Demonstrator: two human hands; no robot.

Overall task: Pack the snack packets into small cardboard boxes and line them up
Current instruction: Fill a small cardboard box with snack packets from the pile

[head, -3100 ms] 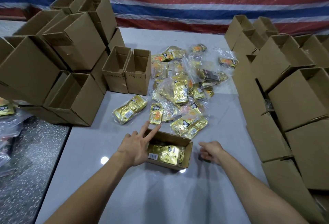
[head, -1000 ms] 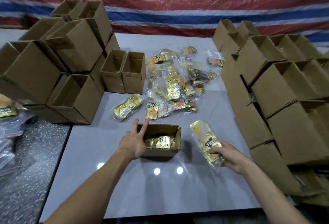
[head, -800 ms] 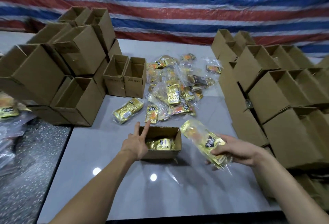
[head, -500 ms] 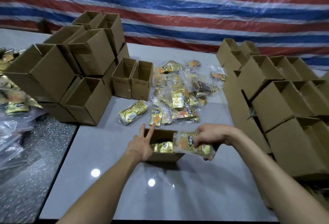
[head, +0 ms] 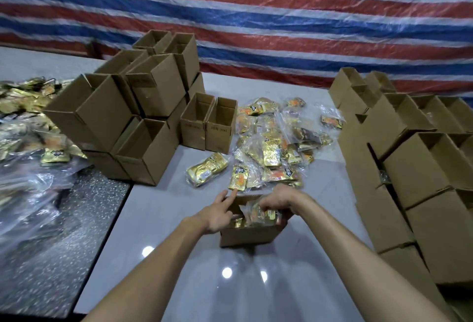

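Cardboard box (head: 248, 234), open-topped, sits mid-counter (head: 230, 296). On its left rim rests the left hand (head: 217, 213), fingers straight and apart. From above, the right hand (head: 279, 200) reaches in, fingers curled round a gold snack packet (head: 258, 215) inside the box. Just behind lie loose packets (head: 271, 147); stacked empty boxes (head: 143, 106) line the counter's left and right edges.

A red, white and blue striped tarp (head: 294, 22) is hanging as the back wall. The glossy grey bench (head: 204, 293) is reflecting bright spots of light. A dark speckled surface (head: 64, 245) is adjoining its left edge.
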